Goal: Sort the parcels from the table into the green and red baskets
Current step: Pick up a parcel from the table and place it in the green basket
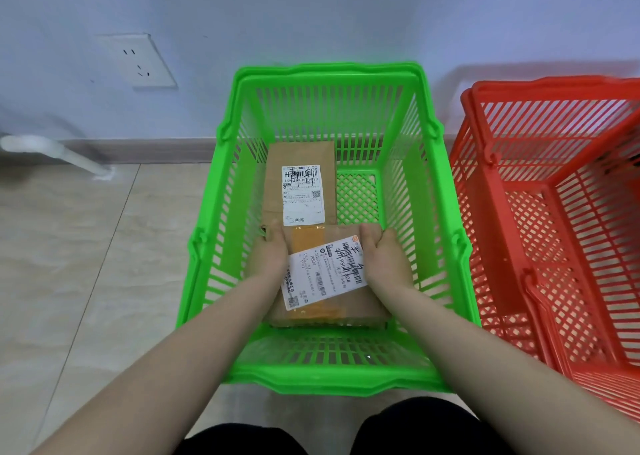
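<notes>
Landmark: green basket (329, 383), standing on the floor against the wall.
Floor: pale beige tiles (86, 246) with thin joints, under and left of the green basket.
Wall: light bluish-white wall (242, 21) behind the green basket, with a grey skirting strip (138, 149) at its foot.
Fittings: white wall socket (138, 61) up and left of the green basket; white pipe (52, 151) far left, running down to the floor.
Red basket (554, 212): just right of the green basket.
Far parcel (301, 184): brown, white label up, lying inside the green basket at its back left.
Near parcel (322, 281): brown, taped, label up, inside the green basket at its front; whether it rests on the bottom cannot be told.
Left hand (268, 257): fingers curled over the near parcel's left edge, gripping it.
Right hand (389, 257): fingers curled over its right edge, gripping it.
</notes>
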